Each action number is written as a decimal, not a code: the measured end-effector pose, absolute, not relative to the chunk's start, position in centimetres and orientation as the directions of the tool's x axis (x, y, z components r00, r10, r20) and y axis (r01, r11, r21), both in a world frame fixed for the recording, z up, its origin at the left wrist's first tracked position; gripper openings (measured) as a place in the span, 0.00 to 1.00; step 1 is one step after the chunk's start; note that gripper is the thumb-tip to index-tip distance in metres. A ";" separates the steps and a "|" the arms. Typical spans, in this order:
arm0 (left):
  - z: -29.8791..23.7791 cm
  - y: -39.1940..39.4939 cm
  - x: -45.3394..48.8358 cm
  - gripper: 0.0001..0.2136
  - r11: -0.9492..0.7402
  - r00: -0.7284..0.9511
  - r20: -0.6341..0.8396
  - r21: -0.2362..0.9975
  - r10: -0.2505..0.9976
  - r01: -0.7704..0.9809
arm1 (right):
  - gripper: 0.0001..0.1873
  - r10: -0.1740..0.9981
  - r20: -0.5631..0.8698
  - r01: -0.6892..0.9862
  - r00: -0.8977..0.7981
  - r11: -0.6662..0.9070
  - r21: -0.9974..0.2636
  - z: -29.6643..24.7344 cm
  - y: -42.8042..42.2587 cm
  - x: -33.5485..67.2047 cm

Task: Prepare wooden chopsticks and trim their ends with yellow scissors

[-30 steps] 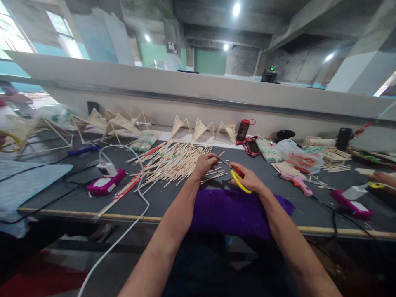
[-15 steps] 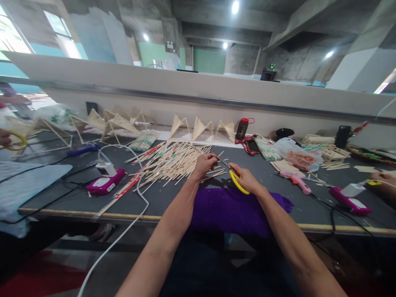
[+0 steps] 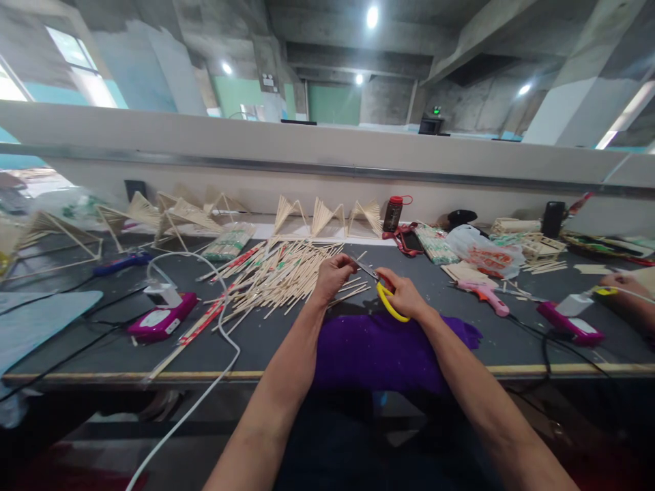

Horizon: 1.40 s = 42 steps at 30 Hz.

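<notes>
Yellow-handled scissors (image 3: 393, 303) are in my right hand (image 3: 406, 294), their blades pointing up and left toward my left hand. My left hand (image 3: 335, 274) is closed in a pinch near the blade tips; whatever sits between its fingertips is too small to make out. Just beyond and left of it, a loose heap of thin wooden sticks (image 3: 281, 279) is spread over the dark table (image 3: 286, 341). A purple cloth (image 3: 379, 351) lies at the table's front edge beneath both hands.
Fan-shaped stick structures (image 3: 327, 218) stand along the back, near a red-capped bottle (image 3: 393, 215). To the right lie a pink glue gun (image 3: 486, 296) and a magenta power strip (image 3: 570, 324). A white cable (image 3: 233, 337) crosses the left side. Another person's hand (image 3: 627, 290) is far right.
The camera view has turned a little, so the scene sits slightly further left. Both hands keep nearly the same pose, with the scissors still held.
</notes>
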State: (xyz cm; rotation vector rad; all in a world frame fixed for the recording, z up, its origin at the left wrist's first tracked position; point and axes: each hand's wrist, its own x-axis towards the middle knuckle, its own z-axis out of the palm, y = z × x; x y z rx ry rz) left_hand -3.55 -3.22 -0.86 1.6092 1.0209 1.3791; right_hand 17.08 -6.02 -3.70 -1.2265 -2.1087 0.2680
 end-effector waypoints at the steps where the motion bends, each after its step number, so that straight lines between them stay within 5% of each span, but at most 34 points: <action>1: -0.9 -3.2 -3.5 0.04 -0.405 0.097 0.395 0.906 0.914 0.126 | 0.24 0.831 0.448 0.692 -0.331 0.536 -0.484 -3.7 -6.0 17.1; 14: -1.1 -3.6 -3.0 0.09 -0.440 0.156 0.413 0.861 0.897 0.256 | 0.32 0.875 0.359 0.732 -0.324 0.473 -0.491 -3.8 -6.0 17.6; 22: -0.8 -4.1 -2.8 0.11 -0.424 0.161 0.396 0.877 0.904 0.226 | 0.21 0.842 0.420 0.727 -0.338 0.517 -0.453 -3.9 -6.0 17.1; 42: -0.3 -4.4 -2.6 0.07 -0.453 0.120 0.437 0.850 0.891 0.270 | 0.27 0.870 0.403 0.731 -0.283 0.468 -0.497 -3.7 -6.0 17.2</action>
